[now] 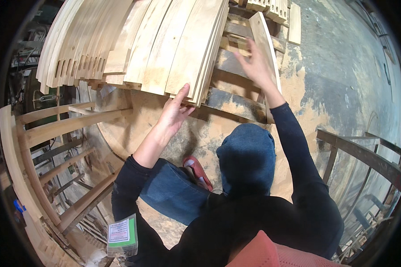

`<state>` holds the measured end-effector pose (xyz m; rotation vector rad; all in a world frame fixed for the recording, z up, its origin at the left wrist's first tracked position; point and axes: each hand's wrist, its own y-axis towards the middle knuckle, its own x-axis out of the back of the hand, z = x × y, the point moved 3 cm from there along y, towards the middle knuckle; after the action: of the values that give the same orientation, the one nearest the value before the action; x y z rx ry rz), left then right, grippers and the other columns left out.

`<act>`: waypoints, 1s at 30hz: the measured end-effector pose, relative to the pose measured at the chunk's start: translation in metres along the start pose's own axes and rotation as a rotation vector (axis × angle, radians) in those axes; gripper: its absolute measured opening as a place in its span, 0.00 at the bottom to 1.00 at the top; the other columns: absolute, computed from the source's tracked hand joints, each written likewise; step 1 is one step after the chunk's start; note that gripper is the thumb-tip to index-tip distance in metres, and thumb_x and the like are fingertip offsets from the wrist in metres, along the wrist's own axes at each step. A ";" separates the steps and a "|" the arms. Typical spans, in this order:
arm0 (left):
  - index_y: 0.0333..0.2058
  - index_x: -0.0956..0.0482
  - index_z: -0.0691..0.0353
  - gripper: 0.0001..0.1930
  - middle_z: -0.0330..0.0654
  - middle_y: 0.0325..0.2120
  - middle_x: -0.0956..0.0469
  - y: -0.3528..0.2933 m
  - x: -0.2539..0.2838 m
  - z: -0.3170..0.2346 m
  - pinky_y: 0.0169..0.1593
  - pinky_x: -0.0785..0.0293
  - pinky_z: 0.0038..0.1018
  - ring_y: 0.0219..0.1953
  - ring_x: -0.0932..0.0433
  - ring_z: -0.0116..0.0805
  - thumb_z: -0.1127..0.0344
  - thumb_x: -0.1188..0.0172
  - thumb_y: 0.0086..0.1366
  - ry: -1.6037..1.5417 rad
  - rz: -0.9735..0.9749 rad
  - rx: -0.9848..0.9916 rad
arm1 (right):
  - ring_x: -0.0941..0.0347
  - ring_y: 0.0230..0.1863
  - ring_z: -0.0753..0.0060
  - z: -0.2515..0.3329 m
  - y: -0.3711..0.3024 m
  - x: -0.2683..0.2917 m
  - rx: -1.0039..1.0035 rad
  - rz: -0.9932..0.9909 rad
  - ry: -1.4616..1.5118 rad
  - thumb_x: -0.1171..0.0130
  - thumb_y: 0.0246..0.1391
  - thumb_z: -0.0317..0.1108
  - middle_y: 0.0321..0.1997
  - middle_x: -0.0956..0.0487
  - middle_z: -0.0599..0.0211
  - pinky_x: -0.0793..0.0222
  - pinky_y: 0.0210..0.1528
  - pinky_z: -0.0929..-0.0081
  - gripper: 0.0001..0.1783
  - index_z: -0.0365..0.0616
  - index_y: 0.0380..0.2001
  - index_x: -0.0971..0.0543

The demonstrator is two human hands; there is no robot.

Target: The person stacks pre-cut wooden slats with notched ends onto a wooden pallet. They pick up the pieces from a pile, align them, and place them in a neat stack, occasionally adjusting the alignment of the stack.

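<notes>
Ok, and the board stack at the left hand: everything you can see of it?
The board stack is pale, bare-looking wood with visible grain: long, flat boards lying on one another, several layers showing along the right side, near ends slightly uneven. The far end runs out of the picture. It appears to rest on a slatted wooden base, with similar boards close along its left. The left hand grips its near end, thumb on top.

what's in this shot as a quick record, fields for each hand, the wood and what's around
left hand: the left hand grips the near end of the stacked boards, thumb on top
right hand: the right hand is open, beside the narrow board; contact unclear
other wood: slotted boards, left of the stack
around: wooden frame at left, metal stand at right
</notes>
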<state>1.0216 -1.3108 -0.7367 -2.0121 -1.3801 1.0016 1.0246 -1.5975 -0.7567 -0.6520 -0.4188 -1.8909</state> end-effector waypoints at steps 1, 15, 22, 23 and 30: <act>0.63 0.42 0.65 0.44 0.49 0.58 0.39 -0.001 0.001 0.001 0.64 0.39 0.37 0.59 0.38 0.43 0.41 0.34 0.59 0.007 -0.032 -0.003 | 0.37 0.65 0.46 0.010 0.004 -0.011 -0.108 0.098 0.191 0.40 0.57 0.54 0.65 0.36 0.39 0.39 0.66 0.55 0.49 0.36 0.70 0.49; 0.52 0.41 0.81 0.52 0.63 0.52 0.38 -0.002 -0.055 0.048 0.58 0.32 0.38 0.55 0.32 0.49 0.43 0.22 0.45 0.630 -0.480 -0.440 | 0.26 0.57 0.61 0.019 0.049 -0.052 -0.487 0.319 1.637 0.40 0.57 0.57 0.59 0.24 0.58 0.31 0.62 0.59 0.39 0.40 0.62 0.31; 0.56 0.41 0.81 0.56 0.65 0.52 0.35 -0.012 -0.057 0.097 0.61 0.35 0.43 0.56 0.33 0.54 0.43 0.22 0.42 0.668 -0.297 -0.361 | 0.24 0.55 0.61 -0.054 -0.015 -0.056 -0.559 0.302 1.626 0.42 0.59 0.59 0.60 0.25 0.55 0.28 0.59 0.62 0.40 0.40 0.63 0.33; 0.58 0.43 0.82 0.57 0.66 0.53 0.34 -0.016 -0.069 0.093 0.61 0.34 0.44 0.56 0.31 0.54 0.42 0.22 0.42 0.634 -0.199 -0.331 | 0.25 0.56 0.61 -0.071 -0.021 -0.049 -0.569 0.309 1.645 0.42 0.59 0.58 0.60 0.25 0.56 0.29 0.60 0.62 0.40 0.40 0.63 0.34; 0.66 0.53 0.78 0.60 0.68 0.58 0.37 0.018 -0.089 0.056 0.64 0.35 0.40 0.62 0.34 0.55 0.51 0.24 0.46 0.834 -0.269 -0.356 | 0.26 0.58 0.63 -0.050 -0.035 -0.065 -0.519 0.431 1.756 0.46 0.61 0.60 0.61 0.26 0.58 0.29 0.61 0.62 0.39 0.42 0.65 0.35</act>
<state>0.9674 -1.4002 -0.7579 -2.0309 -1.3224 -0.2298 1.0001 -1.5641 -0.8354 0.6849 1.2365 -1.4657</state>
